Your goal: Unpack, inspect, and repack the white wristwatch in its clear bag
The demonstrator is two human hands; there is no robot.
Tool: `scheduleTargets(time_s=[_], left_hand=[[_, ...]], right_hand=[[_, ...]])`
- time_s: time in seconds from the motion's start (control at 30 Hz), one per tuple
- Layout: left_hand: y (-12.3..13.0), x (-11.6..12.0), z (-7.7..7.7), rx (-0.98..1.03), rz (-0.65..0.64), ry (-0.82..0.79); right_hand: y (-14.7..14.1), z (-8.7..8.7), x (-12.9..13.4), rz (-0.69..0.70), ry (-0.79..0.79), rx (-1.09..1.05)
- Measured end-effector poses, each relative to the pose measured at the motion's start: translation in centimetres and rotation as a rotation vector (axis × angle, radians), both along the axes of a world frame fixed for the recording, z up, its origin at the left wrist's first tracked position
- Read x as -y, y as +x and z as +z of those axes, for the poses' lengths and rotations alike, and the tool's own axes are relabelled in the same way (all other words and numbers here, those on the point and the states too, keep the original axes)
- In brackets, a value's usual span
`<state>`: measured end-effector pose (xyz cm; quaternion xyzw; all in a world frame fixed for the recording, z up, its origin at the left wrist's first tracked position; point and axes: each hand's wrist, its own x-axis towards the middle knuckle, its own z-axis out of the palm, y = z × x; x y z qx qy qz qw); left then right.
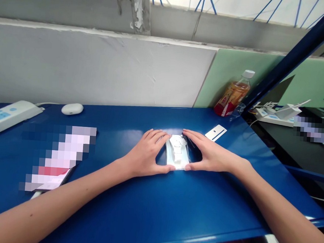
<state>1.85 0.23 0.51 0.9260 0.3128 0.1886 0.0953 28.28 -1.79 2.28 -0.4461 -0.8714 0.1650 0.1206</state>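
A small clear plastic packet (177, 163) lies on the blue desk (150, 209) between my hands. Inside it is a white item with a wider, rounded top and a narrow strap-like lower part; its exact kind is not clear. My left hand (147, 153) spans the packet's left side, fingers at the far corner and thumb at the near edge. On the right side, my right hand (209, 152) does the same, its thumb at the near right corner. Just beyond my right hand lies a white card (216, 132) with a dark stripe.
To the left are a phone (62, 159) with a blurred-out screen, a white earbud case (72, 109) and a white power strip (11, 116). A drink bottle (233, 95) leans at the back right, beside a blue metal post (288, 60). A wall (99, 69) closes the back.
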Motion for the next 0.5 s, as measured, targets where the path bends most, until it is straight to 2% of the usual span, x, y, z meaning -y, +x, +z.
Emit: scheduleTargets(time_s=[0.27, 0.5], left_hand=[[-0.04, -0.09, -0.12, 0.014, 0.011, -0.02], [-0.21, 0.07, -0.16, -0.032, -0.003, -0.022]], right_hand=[[0.06, -0.38, -0.04, 0.02, 0.029, 0.011], [0.02, 0.2, -0.03, 0.032, 0.058, -0.028]])
